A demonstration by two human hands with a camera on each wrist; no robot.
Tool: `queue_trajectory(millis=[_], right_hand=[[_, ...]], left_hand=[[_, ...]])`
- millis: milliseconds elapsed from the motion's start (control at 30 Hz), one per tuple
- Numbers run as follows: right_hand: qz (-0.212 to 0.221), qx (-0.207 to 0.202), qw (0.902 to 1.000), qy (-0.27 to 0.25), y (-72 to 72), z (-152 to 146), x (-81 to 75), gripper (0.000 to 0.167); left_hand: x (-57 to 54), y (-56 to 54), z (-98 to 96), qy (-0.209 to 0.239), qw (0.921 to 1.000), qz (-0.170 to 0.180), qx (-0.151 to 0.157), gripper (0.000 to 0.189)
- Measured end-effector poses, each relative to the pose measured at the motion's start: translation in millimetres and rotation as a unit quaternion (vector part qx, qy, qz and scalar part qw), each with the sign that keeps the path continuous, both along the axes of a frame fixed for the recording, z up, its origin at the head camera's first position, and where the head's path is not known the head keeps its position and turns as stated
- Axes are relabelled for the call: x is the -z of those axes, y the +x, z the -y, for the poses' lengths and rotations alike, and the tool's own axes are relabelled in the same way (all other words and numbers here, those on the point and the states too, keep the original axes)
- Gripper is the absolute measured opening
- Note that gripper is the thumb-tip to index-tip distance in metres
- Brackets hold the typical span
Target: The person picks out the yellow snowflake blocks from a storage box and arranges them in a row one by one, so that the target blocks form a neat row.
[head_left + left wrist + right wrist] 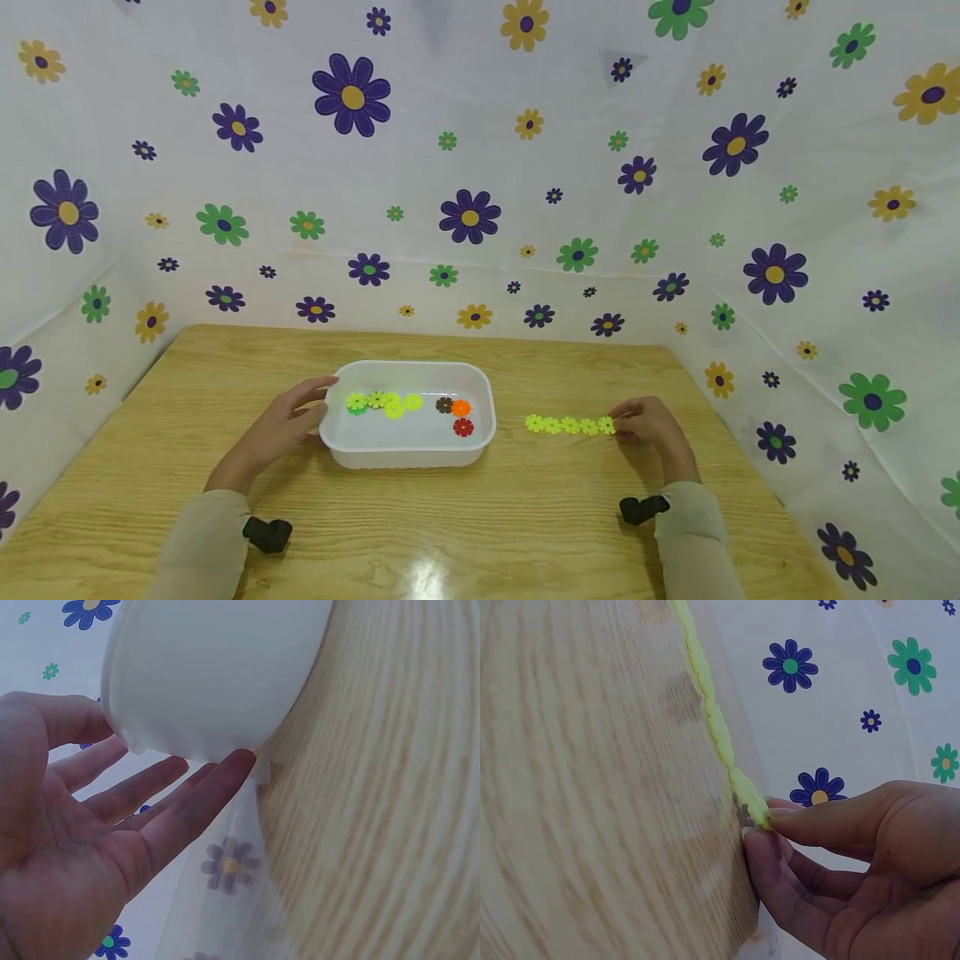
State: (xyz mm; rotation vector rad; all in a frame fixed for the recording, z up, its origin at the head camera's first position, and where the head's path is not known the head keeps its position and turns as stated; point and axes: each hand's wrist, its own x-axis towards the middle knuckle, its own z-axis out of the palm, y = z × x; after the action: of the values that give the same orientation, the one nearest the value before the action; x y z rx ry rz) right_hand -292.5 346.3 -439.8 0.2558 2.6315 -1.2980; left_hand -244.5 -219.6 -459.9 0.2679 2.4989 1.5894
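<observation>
Touching the left end of a white plastic tray point(408, 457), my left hand point(281, 423) has its fingers extended against the rim and outer wall, as the left wrist view shows. Inside the tray lie several yellow snowflake-shaped discs point(393, 408), part of a green one, a brown disc point(445, 406), an orange disc point(461, 408) and a red disc point(463, 427). To the right of the tray, several yellow discs form a straight row point(570, 426). Between thumb and fingertips my right hand point(647, 423) pinches the right end disc point(754, 806) of that row.
The wooden table point(480, 517) reaches back to a white flower-patterned cloth point(420, 167) that hangs behind and on both sides. Black wrist mounts point(267, 534) sit on both sleeves.
</observation>
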Motion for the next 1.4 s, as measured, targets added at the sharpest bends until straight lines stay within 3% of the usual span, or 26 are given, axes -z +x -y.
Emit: queue_trajectory(millis=[333,600,833,1400], right_hand=[[-0.003,-0.013,0.9999,0.003,-0.6,-5.9,1.4,0.025],[-0.032,-0.044,0.9976,0.042,1.6,4.3,-8.7,0.030],[-0.062,-0.096,0.9932,0.021,-2.0,40.2,-26.2,0.031],[-0.071,-0.162,0.9837,0.030,-14.8,148.8,-54.4,0.021]], left_hand=[[1.3,-0.4,-0.4,-0.001,1.0000,0.002,-0.003,0.057],[2.3,-2.1,0.6,0.004,1.0000,-0.004,0.001,0.056],[4.5,-3.3,0.1,0.007,1.0000,-0.001,0.001,0.057],[2.1,-1.5,-1.9,0.002,1.0000,0.002,-0.002,0.057]])
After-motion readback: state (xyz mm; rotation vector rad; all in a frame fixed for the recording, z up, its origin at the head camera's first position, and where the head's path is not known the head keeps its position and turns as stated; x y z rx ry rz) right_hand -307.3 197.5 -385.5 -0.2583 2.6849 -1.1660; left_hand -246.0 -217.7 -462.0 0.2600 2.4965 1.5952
